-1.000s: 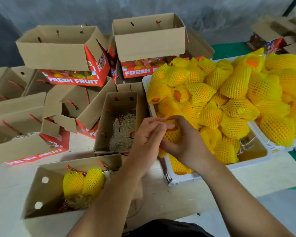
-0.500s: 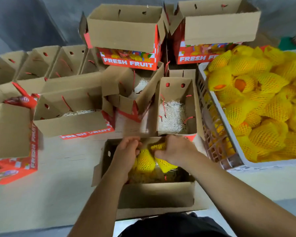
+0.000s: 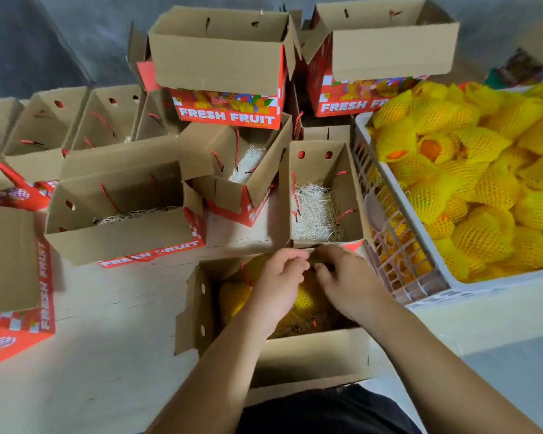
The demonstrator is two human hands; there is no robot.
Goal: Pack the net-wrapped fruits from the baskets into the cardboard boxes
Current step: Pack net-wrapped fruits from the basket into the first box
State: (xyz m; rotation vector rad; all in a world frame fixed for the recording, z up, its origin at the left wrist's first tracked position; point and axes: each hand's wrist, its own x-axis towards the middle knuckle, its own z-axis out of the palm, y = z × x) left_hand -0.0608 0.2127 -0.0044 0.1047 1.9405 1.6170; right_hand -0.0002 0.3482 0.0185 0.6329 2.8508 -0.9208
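both hands over the near box. left hand fingers curled, right hand fingers bent down; i can't tell whether either holds anything. netted fruits sit just under the fingers. risk as i judge it: nets snag on fingertips when lifting out. full basket to the right of the fingers.

Both my forearms reach forward and converge, bare to the elbow. My left hand is palm down, fingers curled inward at the far end. My right hand sits just beside it, fingers bent toward the left; I can't tell whether either one grips anything.
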